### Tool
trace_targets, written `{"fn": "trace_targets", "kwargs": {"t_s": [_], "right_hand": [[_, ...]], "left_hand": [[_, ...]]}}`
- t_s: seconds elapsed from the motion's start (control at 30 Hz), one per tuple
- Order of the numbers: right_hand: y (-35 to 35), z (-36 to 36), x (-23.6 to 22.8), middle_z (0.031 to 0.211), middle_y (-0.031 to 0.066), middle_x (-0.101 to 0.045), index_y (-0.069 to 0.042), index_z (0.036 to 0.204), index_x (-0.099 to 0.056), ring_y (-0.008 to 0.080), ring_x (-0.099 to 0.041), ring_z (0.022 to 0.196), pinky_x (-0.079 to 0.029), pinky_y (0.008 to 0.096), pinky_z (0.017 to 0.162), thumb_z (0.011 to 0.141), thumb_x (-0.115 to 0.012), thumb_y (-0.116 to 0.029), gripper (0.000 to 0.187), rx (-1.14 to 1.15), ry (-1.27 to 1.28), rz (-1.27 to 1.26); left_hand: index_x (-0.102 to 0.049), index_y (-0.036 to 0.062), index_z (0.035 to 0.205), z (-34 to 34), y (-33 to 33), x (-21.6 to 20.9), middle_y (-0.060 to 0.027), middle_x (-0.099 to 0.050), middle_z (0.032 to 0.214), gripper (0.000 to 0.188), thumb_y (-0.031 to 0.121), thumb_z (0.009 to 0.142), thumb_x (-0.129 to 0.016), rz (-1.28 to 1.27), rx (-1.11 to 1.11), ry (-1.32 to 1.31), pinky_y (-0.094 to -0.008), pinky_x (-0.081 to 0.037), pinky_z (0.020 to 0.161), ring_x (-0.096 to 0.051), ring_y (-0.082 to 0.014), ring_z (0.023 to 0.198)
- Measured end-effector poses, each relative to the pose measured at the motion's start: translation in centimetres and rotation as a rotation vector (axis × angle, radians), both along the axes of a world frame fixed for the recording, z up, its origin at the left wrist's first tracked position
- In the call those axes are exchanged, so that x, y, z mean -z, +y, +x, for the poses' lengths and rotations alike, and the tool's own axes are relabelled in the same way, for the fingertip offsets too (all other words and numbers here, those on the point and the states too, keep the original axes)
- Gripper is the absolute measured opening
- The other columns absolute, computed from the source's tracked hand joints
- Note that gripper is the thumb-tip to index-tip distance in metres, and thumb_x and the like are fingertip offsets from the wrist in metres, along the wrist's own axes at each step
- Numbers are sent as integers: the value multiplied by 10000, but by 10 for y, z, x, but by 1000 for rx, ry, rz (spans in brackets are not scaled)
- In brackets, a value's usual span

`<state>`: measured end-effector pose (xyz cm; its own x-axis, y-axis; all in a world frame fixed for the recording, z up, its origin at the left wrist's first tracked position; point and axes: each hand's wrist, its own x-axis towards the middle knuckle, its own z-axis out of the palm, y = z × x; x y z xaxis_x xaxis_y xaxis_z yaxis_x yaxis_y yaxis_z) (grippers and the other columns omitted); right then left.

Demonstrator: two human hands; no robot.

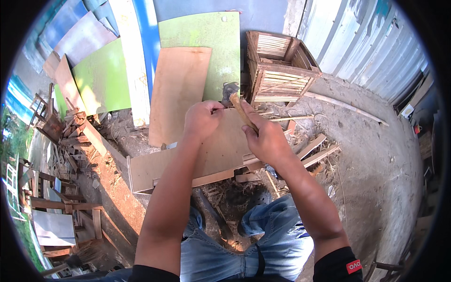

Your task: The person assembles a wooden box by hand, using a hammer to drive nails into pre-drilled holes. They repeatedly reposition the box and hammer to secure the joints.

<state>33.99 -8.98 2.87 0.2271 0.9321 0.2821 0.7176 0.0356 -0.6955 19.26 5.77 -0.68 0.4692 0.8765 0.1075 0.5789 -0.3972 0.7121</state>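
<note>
My right hand [268, 138] is closed round the wooden handle of a hammer [242, 110], its dark metal head raised just above the far edge of a plywood panel [218, 143]. To the left of the hammer head, my left hand [203, 118] is closed in a pinch at that same edge. Whatever its fingertips hold is too small or hidden to make out. The panel lies in front of my knees, with thin wooden side pieces along its left and near edges. Several small dark dots mark its face.
A slatted wooden crate [284, 77] stands beyond the panel to the right. Plywood [178, 94] and green sheets [221, 42] lean on the far wall. Wood scraps [314, 150] litter the ground, and broken wooden frames [70, 204] lie at the left. An axe-like long tool [213, 214] lies between my feet.
</note>
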Motion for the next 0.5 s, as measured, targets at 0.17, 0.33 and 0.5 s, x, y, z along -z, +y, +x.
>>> {"fn": "trace_targets", "kwargs": {"t_s": [0.17,0.33,0.5], "right_hand": [[-4,-2,-5,822,275,-658,-175,1456,-500,448,-655,817,-525,514,736,889,-640,-89,590,24,4,-30],[-1,-5,-7,848,272,-665,-164,1461,-490,452,-656,826,-529,513,753,887,-639,-87,598,-9,-24,-56],[-2,-6,-8,849,270,-667,-147,1448,-506,455,-655,817,-533,506,757,887,-628,-79,578,31,28,38]], "left_hand": [[-686,76,1194,-11,7,7,-128,-700,842,326,137,877,-641,-24,-59,-127,-350,-519,723,-663,-206,758],[-685,57,1178,-7,7,16,-126,-693,823,301,125,891,-621,121,-25,-146,-357,-509,706,-644,-206,719],[-692,46,1143,-5,8,17,-159,-714,874,270,106,897,-600,252,28,-122,-380,-527,768,-682,-270,798]]}}
